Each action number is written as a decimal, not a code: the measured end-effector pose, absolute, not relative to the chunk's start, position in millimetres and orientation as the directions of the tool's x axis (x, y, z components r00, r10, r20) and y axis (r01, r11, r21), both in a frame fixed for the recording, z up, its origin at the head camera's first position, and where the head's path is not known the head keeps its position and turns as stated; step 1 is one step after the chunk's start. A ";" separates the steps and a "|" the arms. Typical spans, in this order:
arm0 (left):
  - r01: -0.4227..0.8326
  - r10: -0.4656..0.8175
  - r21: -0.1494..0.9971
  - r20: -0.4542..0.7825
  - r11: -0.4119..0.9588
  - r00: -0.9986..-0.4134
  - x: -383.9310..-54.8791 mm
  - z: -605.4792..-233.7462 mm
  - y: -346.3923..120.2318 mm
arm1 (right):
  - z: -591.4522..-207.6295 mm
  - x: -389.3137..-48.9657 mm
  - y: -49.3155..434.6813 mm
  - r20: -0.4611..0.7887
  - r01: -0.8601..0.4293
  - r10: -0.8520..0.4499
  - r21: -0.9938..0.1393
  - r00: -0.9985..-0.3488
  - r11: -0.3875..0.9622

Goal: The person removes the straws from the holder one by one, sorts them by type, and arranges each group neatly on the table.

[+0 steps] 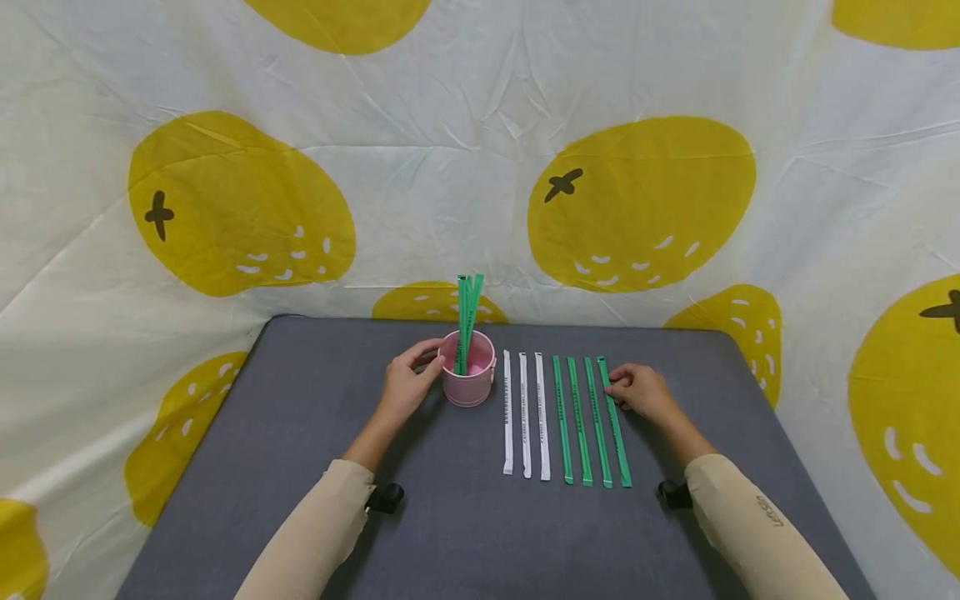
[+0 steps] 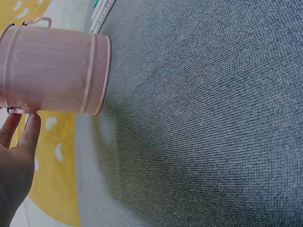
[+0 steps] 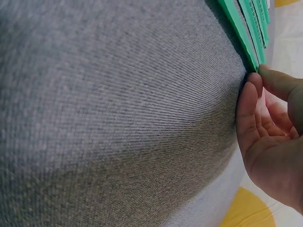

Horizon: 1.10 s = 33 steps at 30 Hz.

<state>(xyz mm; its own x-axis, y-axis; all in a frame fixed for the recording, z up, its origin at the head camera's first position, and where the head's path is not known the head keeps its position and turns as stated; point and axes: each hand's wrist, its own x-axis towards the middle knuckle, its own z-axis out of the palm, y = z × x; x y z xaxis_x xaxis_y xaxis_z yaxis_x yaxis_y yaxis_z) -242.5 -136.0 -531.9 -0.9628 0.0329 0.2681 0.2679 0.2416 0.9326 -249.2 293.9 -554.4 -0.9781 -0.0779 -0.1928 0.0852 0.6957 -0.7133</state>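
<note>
A small pink bucket point(image 1: 467, 388) with side handles stands upright on the table, several slim green stick packets point(image 1: 469, 312) leaning in it. My left hand point(image 1: 405, 383) is at its left side; in the left wrist view, fingertips point(image 2: 31, 125) touch the bucket's handle point(image 2: 23, 111). To the right of the bucket lies a row of slim printed packets, three white packets point(image 1: 524, 417) and then several green packets point(image 1: 577, 421). My right hand point(image 1: 641, 392) pinches the rightmost green packet point(image 1: 617, 433) near its far end, between thumb and index finger point(image 3: 254, 80).
The grey cloth-covered table point(image 1: 450, 517) ends at a back edge just beyond the bucket. A white curtain point(image 1: 450, 192) with yellow fruit prints hangs behind and at the sides. Dark wrist cameras point(image 1: 386, 498) sit by both sleeves.
</note>
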 end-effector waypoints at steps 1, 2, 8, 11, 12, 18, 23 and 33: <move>0.269 0.033 0.933 0.269 0.241 -0.963 -242.5 -532.1 -135.9 | -554.0 -249.1 293.9 -0.194 0.085 -0.078 -0.711 -0.978 0.699; 0.269 0.032 0.933 0.269 0.240 -0.962 -242.4 -532.2 -135.8 | -553.6 -249.0 293.9 -0.194 0.087 -0.075 -0.708 -0.978 0.701; 0.286 0.032 0.925 0.288 0.251 -0.957 -241.7 -532.2 -134.3 | -551.8 -247.5 292.9 -0.191 0.099 -0.045 -0.679 -0.981 0.727; 0.293 0.031 0.923 0.295 0.250 -0.955 -241.6 -532.1 -133.9 | -551.6 -246.9 292.9 -0.186 0.099 -0.036 -0.665 -0.982 0.740; 0.293 0.031 0.923 0.295 0.248 -0.955 -241.4 -531.9 -133.9 | -551.5 -246.8 293.0 -0.183 0.097 -0.036 -0.663 -0.982 0.743; 0.283 0.033 0.932 0.283 0.228 -0.959 -241.2 -532.1 -134.8 | -548.3 -245.2 292.5 -0.179 0.089 -0.042 -0.665 -0.983 0.742; 0.278 0.036 0.935 0.277 0.221 -0.960 -241.2 -531.3 -135.2 | -540.8 -247.5 291.5 -0.148 0.063 -0.051 -0.674 -0.988 0.736; 0.273 0.031 0.936 0.273 0.222 -0.962 -241.3 -531.9 -135.6 | -509.8 -255.6 273.1 -0.001 -0.059 -0.083 -0.694 -0.997 0.718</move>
<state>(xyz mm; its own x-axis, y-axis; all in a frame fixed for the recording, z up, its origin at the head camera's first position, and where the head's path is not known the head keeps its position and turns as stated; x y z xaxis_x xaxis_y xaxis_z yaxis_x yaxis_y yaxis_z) -241.3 -135.6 -531.9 -0.9616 0.0307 0.2728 0.2726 0.2221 0.9361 -255.6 273.1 -509.8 -0.9965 -0.0834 -0.0014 -0.0592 0.7179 -0.6936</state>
